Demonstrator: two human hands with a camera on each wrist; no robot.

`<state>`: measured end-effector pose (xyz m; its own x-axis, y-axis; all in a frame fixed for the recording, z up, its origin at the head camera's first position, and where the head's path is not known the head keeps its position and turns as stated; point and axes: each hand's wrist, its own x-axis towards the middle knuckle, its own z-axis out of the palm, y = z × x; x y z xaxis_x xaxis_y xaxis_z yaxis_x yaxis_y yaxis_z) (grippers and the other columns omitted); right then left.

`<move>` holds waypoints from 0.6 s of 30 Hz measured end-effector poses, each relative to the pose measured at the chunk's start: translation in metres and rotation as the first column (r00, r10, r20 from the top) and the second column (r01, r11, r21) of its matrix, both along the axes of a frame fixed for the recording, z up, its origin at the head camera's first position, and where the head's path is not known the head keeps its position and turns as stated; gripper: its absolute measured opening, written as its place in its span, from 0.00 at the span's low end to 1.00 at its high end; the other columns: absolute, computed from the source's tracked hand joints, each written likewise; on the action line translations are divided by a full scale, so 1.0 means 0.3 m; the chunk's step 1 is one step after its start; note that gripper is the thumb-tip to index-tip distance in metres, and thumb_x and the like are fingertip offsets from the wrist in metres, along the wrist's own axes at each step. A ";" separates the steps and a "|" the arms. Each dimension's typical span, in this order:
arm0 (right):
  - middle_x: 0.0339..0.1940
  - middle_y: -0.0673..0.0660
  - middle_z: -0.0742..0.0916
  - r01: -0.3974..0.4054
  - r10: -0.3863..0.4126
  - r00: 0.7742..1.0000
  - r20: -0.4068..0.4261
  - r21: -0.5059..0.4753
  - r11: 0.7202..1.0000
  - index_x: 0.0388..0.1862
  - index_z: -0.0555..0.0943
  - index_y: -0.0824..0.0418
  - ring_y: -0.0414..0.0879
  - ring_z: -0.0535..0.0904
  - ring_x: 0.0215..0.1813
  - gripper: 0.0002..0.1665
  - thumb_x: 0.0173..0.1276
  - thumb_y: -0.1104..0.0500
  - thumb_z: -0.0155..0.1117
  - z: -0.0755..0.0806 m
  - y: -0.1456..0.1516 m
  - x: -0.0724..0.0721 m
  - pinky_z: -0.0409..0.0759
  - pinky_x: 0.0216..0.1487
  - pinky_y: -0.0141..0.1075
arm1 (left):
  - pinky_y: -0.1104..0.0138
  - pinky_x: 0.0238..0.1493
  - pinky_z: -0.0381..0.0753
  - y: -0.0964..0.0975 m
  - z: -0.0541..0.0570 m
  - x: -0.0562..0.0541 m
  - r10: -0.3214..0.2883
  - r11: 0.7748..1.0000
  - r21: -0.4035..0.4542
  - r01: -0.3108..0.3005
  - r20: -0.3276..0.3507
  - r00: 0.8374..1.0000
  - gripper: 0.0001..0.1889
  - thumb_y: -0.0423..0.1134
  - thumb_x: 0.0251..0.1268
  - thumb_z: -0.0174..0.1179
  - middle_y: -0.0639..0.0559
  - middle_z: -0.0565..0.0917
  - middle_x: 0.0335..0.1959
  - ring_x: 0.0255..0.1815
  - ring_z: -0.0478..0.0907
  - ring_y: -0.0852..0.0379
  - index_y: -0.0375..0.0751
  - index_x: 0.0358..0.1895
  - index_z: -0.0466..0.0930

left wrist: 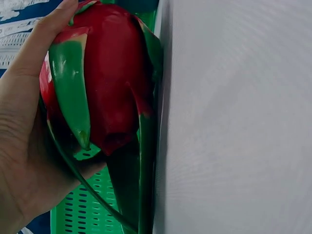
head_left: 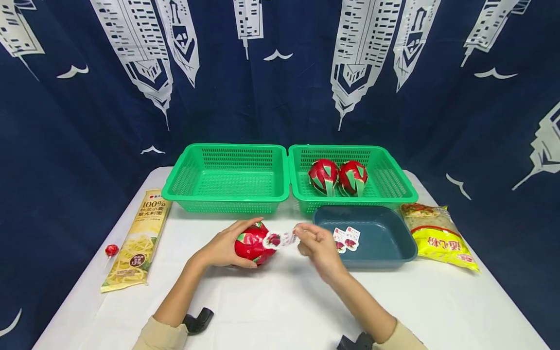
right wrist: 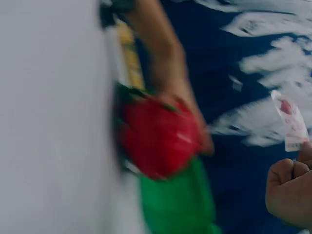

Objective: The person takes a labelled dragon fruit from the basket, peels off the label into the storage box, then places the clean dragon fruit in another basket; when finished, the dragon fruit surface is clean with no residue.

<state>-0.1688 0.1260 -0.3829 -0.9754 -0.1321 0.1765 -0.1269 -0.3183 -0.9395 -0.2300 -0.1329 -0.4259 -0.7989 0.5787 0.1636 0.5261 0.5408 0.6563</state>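
A red dragon fruit [head_left: 258, 247] with green-tipped scales rests on the white table, and my left hand [head_left: 218, 248] grips its left side. In the left wrist view, the thumb and palm wrap around the dragon fruit [left wrist: 114, 73]. My right hand [head_left: 321, 248] pinches a small white label [head_left: 274, 240] printed with a dragon fruit picture. That label is at the fruit's right side in the head view; whether it touches the skin I cannot tell. In the right wrist view the label [right wrist: 290, 122] stands up from the fingers. More such labels [head_left: 351, 239] lie in the blue tray [head_left: 387, 233].
Behind the hands stand two green baskets side by side; the right basket [head_left: 356, 200] holds two dragon fruits [head_left: 323, 175], the left basket [head_left: 227, 198] none. At left lie a spaghetti packet [head_left: 144, 228] and a red lollipop [head_left: 111, 250]. A yellow food bag [head_left: 439, 238] lies at right.
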 end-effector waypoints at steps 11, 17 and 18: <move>0.11 0.48 0.62 0.028 -0.014 1.000 -0.026 0.736 0.677 0.42 0.79 0.71 0.41 0.55 0.14 0.16 0.65 0.57 0.61 0.182 0.565 -0.101 0.58 0.16 0.34 | 0.62 0.42 0.78 -0.003 0.007 0.010 0.011 1.000 -0.010 -0.010 0.036 0.999 0.55 0.58 0.32 0.75 0.58 0.65 0.63 0.57 0.66 0.58 0.70 0.70 0.52; 0.26 0.52 0.82 -0.117 0.138 0.989 0.057 0.869 0.480 0.39 0.81 0.71 0.40 0.73 0.27 0.11 0.66 0.62 0.59 0.086 0.704 -0.192 0.74 0.31 0.33 | 0.63 0.42 0.78 0.007 0.006 0.012 0.004 1.000 -0.008 -0.003 0.032 0.999 0.55 0.58 0.32 0.75 0.60 0.65 0.62 0.57 0.67 0.57 0.70 0.70 0.52; 0.29 0.54 0.84 -0.120 0.161 0.986 0.051 0.881 0.457 0.38 0.82 0.71 0.41 0.75 0.31 0.11 0.65 0.62 0.59 0.069 0.713 -0.204 0.76 0.35 0.34 | 0.63 0.42 0.78 0.009 0.006 0.012 0.003 1.000 -0.008 -0.003 0.032 0.999 0.55 0.58 0.32 0.75 0.60 0.66 0.61 0.57 0.67 0.58 0.70 0.70 0.52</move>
<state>-0.2302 0.3398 -0.3622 -0.9247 -0.3717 -0.0830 -0.1982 0.6559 -0.7284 -0.2264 -0.1302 -0.4240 -0.8053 0.5777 0.1334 0.5036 0.5478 0.6680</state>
